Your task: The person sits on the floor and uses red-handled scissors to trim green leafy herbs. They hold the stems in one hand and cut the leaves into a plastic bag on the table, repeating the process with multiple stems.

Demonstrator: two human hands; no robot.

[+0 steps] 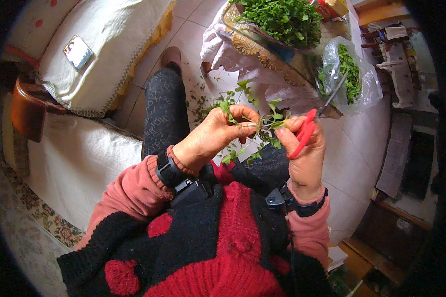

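Note:
Over my lap, my left hand pinches a leafy green sprig between thumb and fingers. My right hand has red-handled scissors hooked on it, their metal blades pointing away toward the upper right. Its thumb and fingertips also close on the right side of the sprig. Leaves hang below and stick up above both hands. Which stems each hand pinches is hard to tell.
A heap of leafy greens lies on the cloth-covered table ahead. More greens sit in a clear plastic bag at its right. Cut leaves litter the tiled floor. A phone rests on the white-covered seat at left.

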